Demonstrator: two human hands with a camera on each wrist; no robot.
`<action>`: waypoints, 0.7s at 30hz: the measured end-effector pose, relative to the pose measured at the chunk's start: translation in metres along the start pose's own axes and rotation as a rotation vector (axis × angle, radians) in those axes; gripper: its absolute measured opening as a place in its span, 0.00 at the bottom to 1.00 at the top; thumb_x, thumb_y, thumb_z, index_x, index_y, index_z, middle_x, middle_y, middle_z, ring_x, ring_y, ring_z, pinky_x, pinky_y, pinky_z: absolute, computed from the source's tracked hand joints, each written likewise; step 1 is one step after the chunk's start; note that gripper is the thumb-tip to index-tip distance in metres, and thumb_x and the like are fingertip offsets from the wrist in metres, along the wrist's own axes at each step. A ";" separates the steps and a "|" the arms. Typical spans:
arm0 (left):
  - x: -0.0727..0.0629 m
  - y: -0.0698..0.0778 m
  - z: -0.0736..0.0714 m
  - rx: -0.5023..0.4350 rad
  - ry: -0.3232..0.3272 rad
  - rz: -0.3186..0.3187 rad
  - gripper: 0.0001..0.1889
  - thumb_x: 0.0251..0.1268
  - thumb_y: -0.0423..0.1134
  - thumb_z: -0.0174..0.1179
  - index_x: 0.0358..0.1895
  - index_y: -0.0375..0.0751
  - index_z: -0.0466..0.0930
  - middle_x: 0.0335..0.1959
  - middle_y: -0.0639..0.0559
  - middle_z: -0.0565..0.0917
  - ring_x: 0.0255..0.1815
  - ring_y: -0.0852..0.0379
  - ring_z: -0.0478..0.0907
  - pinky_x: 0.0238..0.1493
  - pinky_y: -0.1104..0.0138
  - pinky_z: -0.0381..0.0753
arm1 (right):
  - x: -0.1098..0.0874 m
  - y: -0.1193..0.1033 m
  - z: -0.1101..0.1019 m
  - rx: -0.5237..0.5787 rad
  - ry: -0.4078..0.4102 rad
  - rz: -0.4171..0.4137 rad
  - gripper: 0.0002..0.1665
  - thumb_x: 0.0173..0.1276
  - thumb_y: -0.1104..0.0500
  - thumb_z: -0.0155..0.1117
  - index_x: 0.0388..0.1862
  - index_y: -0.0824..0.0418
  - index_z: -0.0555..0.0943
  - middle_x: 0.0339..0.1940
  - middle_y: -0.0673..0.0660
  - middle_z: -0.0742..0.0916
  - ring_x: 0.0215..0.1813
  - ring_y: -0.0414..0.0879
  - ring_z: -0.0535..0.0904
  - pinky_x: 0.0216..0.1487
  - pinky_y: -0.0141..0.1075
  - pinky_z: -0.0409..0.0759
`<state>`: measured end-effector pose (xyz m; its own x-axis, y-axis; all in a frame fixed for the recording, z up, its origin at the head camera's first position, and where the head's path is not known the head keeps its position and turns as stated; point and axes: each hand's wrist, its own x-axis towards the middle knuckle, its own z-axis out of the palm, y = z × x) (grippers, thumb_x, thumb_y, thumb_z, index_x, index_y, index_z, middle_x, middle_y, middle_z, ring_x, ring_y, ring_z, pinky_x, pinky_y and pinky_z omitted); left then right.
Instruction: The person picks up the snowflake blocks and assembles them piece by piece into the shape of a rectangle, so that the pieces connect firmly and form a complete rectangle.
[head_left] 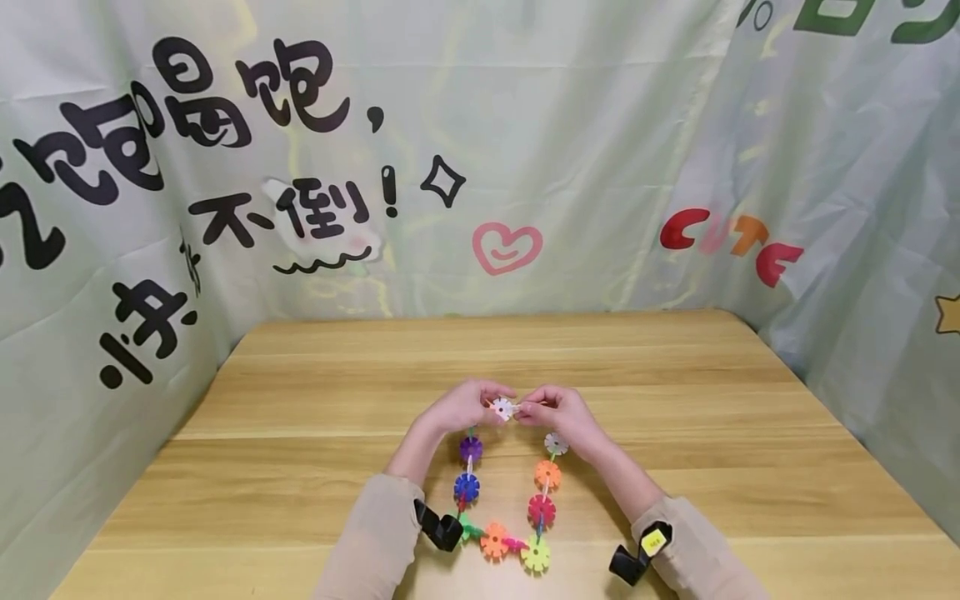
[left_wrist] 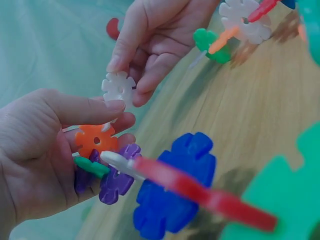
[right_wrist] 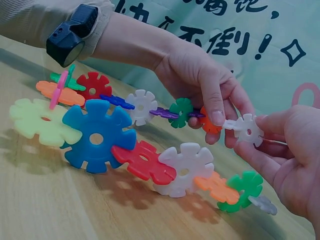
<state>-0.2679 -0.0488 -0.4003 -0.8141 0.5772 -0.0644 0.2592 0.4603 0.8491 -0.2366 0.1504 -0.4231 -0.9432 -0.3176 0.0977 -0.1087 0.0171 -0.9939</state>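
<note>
A chain of colourful notched plastic snowflake discs [head_left: 495, 541] curves in a U in front of me. My left hand [head_left: 467, 406] grips one end, its thumb and fingers around an orange disc [right_wrist: 210, 122] and a white disc seen edge-on. My right hand [head_left: 562, 412] pinches another white disc [right_wrist: 248, 130] between thumb and fingertips. That disc meets the left hand's end piece edge to edge. Below the left hand hang purple [left_wrist: 120, 175] and blue [left_wrist: 175, 185] discs. The chain's other end, a green disc [right_wrist: 246, 190] with a pale one, lies below the right hand.
The wooden table [head_left: 337, 350] spreads out around the chain. A printed curtain [head_left: 585, 150] hangs behind it and along both sides. Black cameras [head_left: 438, 525] are strapped to both sleeved wrists.
</note>
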 end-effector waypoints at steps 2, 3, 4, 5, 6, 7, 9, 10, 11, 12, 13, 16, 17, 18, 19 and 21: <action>0.000 -0.001 0.000 0.020 0.007 0.006 0.21 0.54 0.30 0.64 0.54 0.41 0.78 0.53 0.48 0.77 0.53 0.50 0.71 0.52 0.55 0.72 | 0.000 0.000 0.000 -0.006 0.000 0.000 0.11 0.67 0.70 0.54 0.42 0.81 0.73 0.40 0.69 0.82 0.45 0.57 0.81 0.48 0.40 0.79; 0.000 -0.001 0.000 0.027 0.009 0.012 0.19 0.54 0.30 0.64 0.52 0.41 0.78 0.51 0.48 0.78 0.53 0.50 0.71 0.52 0.55 0.72 | 0.001 0.000 0.000 -0.006 0.000 0.002 0.11 0.67 0.70 0.55 0.42 0.81 0.73 0.40 0.69 0.82 0.45 0.57 0.81 0.48 0.40 0.80; 0.000 -0.002 0.000 0.034 0.012 0.017 0.18 0.55 0.30 0.64 0.51 0.42 0.79 0.50 0.49 0.78 0.52 0.50 0.72 0.52 0.55 0.72 | 0.001 0.000 0.000 -0.007 -0.001 0.003 0.11 0.67 0.69 0.55 0.42 0.80 0.74 0.40 0.69 0.82 0.44 0.57 0.82 0.47 0.40 0.80; 0.000 -0.002 0.000 0.043 0.015 0.022 0.17 0.55 0.30 0.65 0.50 0.42 0.79 0.49 0.50 0.78 0.51 0.51 0.72 0.52 0.55 0.72 | 0.001 0.000 0.000 -0.008 -0.005 -0.003 0.11 0.67 0.69 0.55 0.41 0.79 0.74 0.39 0.68 0.83 0.44 0.56 0.82 0.47 0.40 0.80; 0.000 -0.003 0.000 0.049 0.017 0.026 0.17 0.55 0.31 0.65 0.49 0.43 0.80 0.48 0.51 0.79 0.50 0.51 0.72 0.51 0.55 0.72 | 0.001 0.000 0.000 -0.010 -0.008 -0.011 0.10 0.66 0.68 0.56 0.40 0.78 0.75 0.38 0.67 0.83 0.43 0.55 0.82 0.46 0.40 0.80; 0.000 -0.003 0.000 0.051 0.017 0.031 0.16 0.55 0.31 0.65 0.48 0.44 0.80 0.47 0.51 0.79 0.50 0.52 0.72 0.51 0.56 0.72 | 0.001 0.001 -0.001 -0.013 -0.013 -0.020 0.10 0.66 0.67 0.58 0.40 0.76 0.76 0.37 0.65 0.84 0.42 0.54 0.83 0.45 0.40 0.81; -0.001 -0.004 0.000 0.056 0.020 0.036 0.16 0.55 0.31 0.65 0.48 0.44 0.80 0.48 0.52 0.79 0.50 0.52 0.72 0.51 0.56 0.72 | 0.001 0.001 -0.003 -0.037 -0.023 -0.049 0.11 0.65 0.65 0.60 0.39 0.74 0.77 0.36 0.63 0.84 0.40 0.53 0.83 0.43 0.39 0.81; -0.001 -0.005 0.000 0.057 0.022 0.036 0.16 0.55 0.32 0.65 0.49 0.44 0.80 0.49 0.52 0.79 0.50 0.53 0.72 0.51 0.56 0.72 | 0.000 0.000 -0.003 -0.060 -0.015 -0.051 0.12 0.64 0.63 0.61 0.39 0.74 0.78 0.35 0.61 0.85 0.39 0.52 0.83 0.42 0.39 0.82; -0.001 -0.006 0.000 0.058 0.023 0.036 0.16 0.55 0.32 0.65 0.49 0.44 0.80 0.49 0.52 0.79 0.51 0.53 0.72 0.51 0.56 0.72 | 0.000 0.000 -0.005 -0.093 -0.002 -0.056 0.13 0.64 0.62 0.63 0.40 0.73 0.78 0.34 0.60 0.85 0.39 0.51 0.83 0.41 0.38 0.82; -0.001 -0.006 0.000 0.058 0.024 0.035 0.16 0.55 0.32 0.65 0.49 0.44 0.80 0.49 0.52 0.79 0.50 0.53 0.72 0.51 0.57 0.73 | 0.000 -0.001 -0.006 -0.129 0.020 -0.047 0.15 0.63 0.61 0.63 0.41 0.73 0.78 0.35 0.59 0.85 0.39 0.52 0.82 0.41 0.37 0.82; -0.002 -0.007 0.000 0.061 0.025 0.034 0.16 0.55 0.32 0.65 0.49 0.44 0.80 0.49 0.52 0.79 0.50 0.53 0.72 0.50 0.57 0.73 | -0.001 -0.002 -0.008 -0.169 0.047 -0.038 0.16 0.63 0.60 0.64 0.42 0.74 0.78 0.35 0.59 0.85 0.39 0.52 0.82 0.40 0.37 0.82; -0.002 -0.008 -0.001 0.054 0.027 0.025 0.16 0.56 0.32 0.64 0.50 0.43 0.80 0.45 0.53 0.79 0.45 0.55 0.73 0.44 0.60 0.75 | -0.002 -0.004 -0.016 -0.302 0.148 0.019 0.18 0.62 0.60 0.64 0.45 0.73 0.78 0.36 0.58 0.84 0.38 0.52 0.80 0.38 0.37 0.81; -0.002 -0.009 -0.001 0.052 0.028 0.022 0.16 0.56 0.32 0.64 0.50 0.43 0.80 0.44 0.53 0.79 0.44 0.55 0.73 0.42 0.61 0.75 | -0.003 -0.004 -0.019 -0.341 0.170 0.030 0.18 0.63 0.60 0.64 0.45 0.73 0.78 0.36 0.58 0.84 0.38 0.52 0.79 0.37 0.37 0.81; -0.003 -0.009 -0.002 0.051 0.029 0.020 0.16 0.56 0.32 0.64 0.50 0.43 0.80 0.43 0.53 0.79 0.43 0.55 0.73 0.41 0.62 0.75 | -0.004 -0.004 -0.023 -0.371 0.186 0.049 0.17 0.63 0.60 0.63 0.45 0.72 0.78 0.37 0.59 0.83 0.37 0.52 0.79 0.36 0.37 0.81; -0.003 -0.009 -0.002 0.047 0.029 0.019 0.16 0.56 0.32 0.64 0.50 0.43 0.80 0.43 0.53 0.79 0.42 0.56 0.73 0.40 0.63 0.75 | -0.007 -0.004 -0.027 -0.398 0.192 0.058 0.16 0.63 0.60 0.63 0.45 0.72 0.78 0.36 0.59 0.83 0.36 0.51 0.78 0.33 0.37 0.80; -0.004 -0.009 -0.003 0.048 0.032 0.018 0.17 0.56 0.32 0.65 0.50 0.42 0.80 0.44 0.52 0.79 0.43 0.55 0.73 0.41 0.62 0.75 | -0.012 -0.003 -0.035 -0.438 0.173 0.079 0.15 0.64 0.60 0.62 0.44 0.71 0.78 0.34 0.59 0.83 0.33 0.49 0.78 0.29 0.37 0.80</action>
<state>-0.2684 -0.0572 -0.4065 -0.8251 0.5641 -0.0317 0.2983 0.4826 0.8235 -0.2357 0.1872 -0.4197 -0.9884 -0.1369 0.0666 -0.1214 0.4450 -0.8873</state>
